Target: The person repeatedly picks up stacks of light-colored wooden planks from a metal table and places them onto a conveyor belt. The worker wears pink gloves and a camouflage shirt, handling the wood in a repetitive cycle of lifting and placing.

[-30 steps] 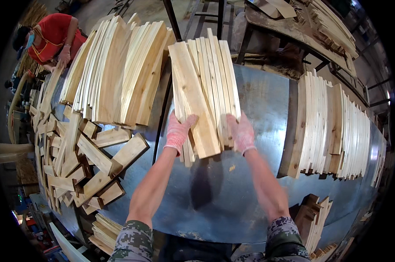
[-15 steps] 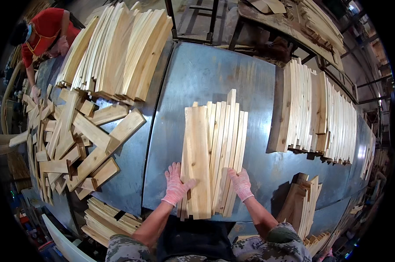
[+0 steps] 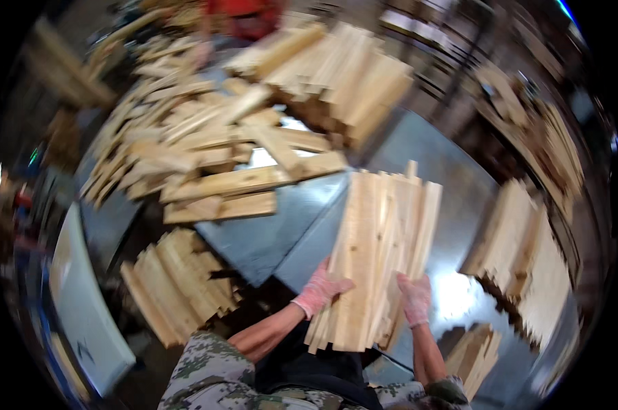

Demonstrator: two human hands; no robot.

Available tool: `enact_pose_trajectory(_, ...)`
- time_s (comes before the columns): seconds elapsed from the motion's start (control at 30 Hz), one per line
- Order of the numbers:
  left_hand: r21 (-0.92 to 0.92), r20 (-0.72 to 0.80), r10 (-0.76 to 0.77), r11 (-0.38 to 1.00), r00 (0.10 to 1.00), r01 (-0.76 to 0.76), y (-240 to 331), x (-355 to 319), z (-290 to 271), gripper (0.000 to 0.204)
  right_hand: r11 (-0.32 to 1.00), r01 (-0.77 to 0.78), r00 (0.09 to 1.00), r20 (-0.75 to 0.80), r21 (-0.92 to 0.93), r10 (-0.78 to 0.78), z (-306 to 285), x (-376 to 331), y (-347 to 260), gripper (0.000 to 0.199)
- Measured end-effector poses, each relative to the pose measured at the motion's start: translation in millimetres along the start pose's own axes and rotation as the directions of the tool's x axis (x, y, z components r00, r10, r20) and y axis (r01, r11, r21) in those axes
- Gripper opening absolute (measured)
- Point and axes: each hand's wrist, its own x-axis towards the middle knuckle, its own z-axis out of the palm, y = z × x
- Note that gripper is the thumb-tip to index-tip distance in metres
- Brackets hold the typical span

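A bundle of pale wooden boards [image 3: 367,253] stretches away from my body, its near end overhanging the table's front edge. Pressed to its left side is my left hand [image 3: 322,288] in a pinkish work glove, thumb over the boards. My right hand [image 3: 415,298], gloved alike, clamps the right side. Between them the boards are squeezed together, mostly edge up, with one wider board face up at the left. Fingers under or behind the bundle are hidden. The picture is smeared by motion.
Loose wooden offcuts [image 3: 220,157] lie heaped at the left, near a neat board stack [image 3: 336,75]. More boards [image 3: 520,253] stand in a row at the right. A lower stack [image 3: 179,283] sits at the near left. At the far side is a person in red [image 3: 244,14].
My view has swung left, so the surroundings shift right. My hands have closed tighter on the bundle, which now overhangs the front edge further and looks tilted.
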Motion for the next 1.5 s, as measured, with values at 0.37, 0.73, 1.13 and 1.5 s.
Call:
enact_pose_trajectory(0.37,0.116,-0.459,0.540,0.824,0.705,-0.555,-3,-363,-204,0.122,0.774,0.562,0.682,0.368,0.291,-0.633,179,-276,-79,0.045)
enact_pose_trajectory(0.73,0.147,-0.875,0.425,0.691,0.233,-0.708,-88,-706,-376,0.115,0.516,0.818,0.101,0.821,0.253,-0.562,445,-596,-114,0.051)
enact_pose_trajectory(1.13,0.171,-0.969,0.135,0.972,0.209,0.161,-135,-905,-659,0.091,0.503,0.861,0.055,0.969,0.076,-0.240,662,-841,-71,0.066)
enact_pose_trajectory(1.5,0.146,-0.989,0.110,0.844,0.099,0.516,-59,-1061,-900,0.125,0.761,0.637,-0.043,0.991,0.124,-0.126,845,-1068,-82,0.041)
